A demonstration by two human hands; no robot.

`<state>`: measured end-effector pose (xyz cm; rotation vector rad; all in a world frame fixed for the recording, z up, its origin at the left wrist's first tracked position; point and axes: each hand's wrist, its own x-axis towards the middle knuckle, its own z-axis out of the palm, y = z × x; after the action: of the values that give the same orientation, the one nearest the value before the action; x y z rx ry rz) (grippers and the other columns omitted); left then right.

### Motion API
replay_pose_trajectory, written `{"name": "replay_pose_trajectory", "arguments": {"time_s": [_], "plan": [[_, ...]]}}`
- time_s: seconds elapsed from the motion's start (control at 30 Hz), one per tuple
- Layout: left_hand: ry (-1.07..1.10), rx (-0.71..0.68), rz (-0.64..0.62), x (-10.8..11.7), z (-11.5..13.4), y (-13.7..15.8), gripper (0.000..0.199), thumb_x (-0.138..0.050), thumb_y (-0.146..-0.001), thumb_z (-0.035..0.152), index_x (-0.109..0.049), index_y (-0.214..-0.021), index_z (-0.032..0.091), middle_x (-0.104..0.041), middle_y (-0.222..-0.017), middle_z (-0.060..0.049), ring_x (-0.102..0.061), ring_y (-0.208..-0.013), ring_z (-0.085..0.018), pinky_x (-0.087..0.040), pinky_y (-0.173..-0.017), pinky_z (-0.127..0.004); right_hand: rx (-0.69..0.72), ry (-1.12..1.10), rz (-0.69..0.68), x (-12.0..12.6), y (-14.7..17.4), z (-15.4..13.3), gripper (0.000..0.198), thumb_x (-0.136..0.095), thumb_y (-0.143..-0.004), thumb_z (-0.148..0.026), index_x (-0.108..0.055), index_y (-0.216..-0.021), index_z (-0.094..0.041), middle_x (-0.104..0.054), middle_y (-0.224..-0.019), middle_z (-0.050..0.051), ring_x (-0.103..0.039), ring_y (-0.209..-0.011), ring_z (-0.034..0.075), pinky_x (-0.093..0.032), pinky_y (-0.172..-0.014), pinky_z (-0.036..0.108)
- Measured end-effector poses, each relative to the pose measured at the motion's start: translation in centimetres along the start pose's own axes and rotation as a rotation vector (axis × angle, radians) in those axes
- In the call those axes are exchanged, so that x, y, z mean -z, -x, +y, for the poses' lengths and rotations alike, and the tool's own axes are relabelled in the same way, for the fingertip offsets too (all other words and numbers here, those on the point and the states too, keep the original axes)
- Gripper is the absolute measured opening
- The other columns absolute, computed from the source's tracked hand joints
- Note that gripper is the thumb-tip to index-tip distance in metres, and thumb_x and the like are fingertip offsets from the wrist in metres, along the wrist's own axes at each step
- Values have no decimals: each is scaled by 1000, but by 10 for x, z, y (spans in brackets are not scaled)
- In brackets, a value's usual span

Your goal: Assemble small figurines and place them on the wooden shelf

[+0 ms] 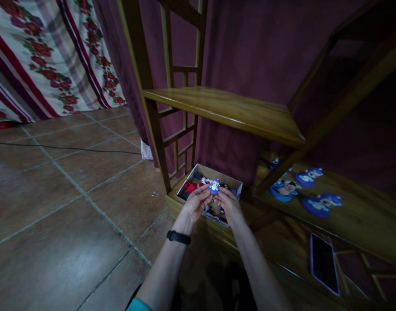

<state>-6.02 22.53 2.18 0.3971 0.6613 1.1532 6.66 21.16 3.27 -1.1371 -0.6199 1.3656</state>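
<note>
Between the fingertips of both hands is a small figurine point(214, 186), blue and white, on a round blue base. My left hand point(198, 202) grips its base from the left, with a black band point(178, 237) on the wrist. From the right, my right hand point(228, 204) pinches the same base. Right below and behind the hands stands an open cardboard box point(235, 183) of small toys, among them a red piece point(190, 186) and a white-faced figure point(203, 180). My hands hide part of the box's contents.
A wooden shelf board point(223, 103) juts out above the box. To the right, several figurines on blue bases, one of them a blue figurine point(321, 204), stand on a lower shelf. A phone point(324, 263) lies nearer. A black cable point(68, 148) crosses the tiled floor.
</note>
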Motion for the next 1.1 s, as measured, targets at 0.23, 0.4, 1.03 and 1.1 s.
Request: {"name": "replay_pose_trajectory", "arguments": {"time_s": [0.23, 0.4, 1.03, 1.1], "plan": [[-17, 18, -4, -2, 0, 4, 32, -65, -71, 5, -61, -102, 11, -68, -87, -9, -66, -74, -13, -53, -73, -24, -19, -51, -9, -1, 2, -3, 29, -76, -54, -28, -68, -81, -19, -69, -67, 1, -60, -60, 11, -50, -60, 24], [-15, 42, 0, -4, 0, 3, 31, -63, -73, 5, -60, -104, 11, -68, -85, -9, -66, -74, -14, -53, -73, -25, -19, -52, -9, -1, 2, -4, 28, -74, -56, -29, -68, -82, -19, -68, -68, 1, -60, -61, 11, -50, -60, 24], [98, 3, 2, -6, -3, 0, 34, -58, -75, 1, -60, -108, 10, -68, -90, -10, -66, -78, -13, -52, -80, -26, 57, 2, -139, 1, -7, 10, 39, -72, -61, -33, -66, -98, -22, -69, -101, 4, -63, -95, 21, -49, -84, 35], [91, -12, 7, -7, -4, 0, 37, -58, -74, 0, -60, -109, 11, -68, -92, -10, -65, -78, -13, -52, -80, -26, 75, 35, -146, 0, -6, 10, 42, -73, -60, -34, -65, -100, -22, -69, -101, 4, -63, -94, 22, -49, -84, 36]]}}
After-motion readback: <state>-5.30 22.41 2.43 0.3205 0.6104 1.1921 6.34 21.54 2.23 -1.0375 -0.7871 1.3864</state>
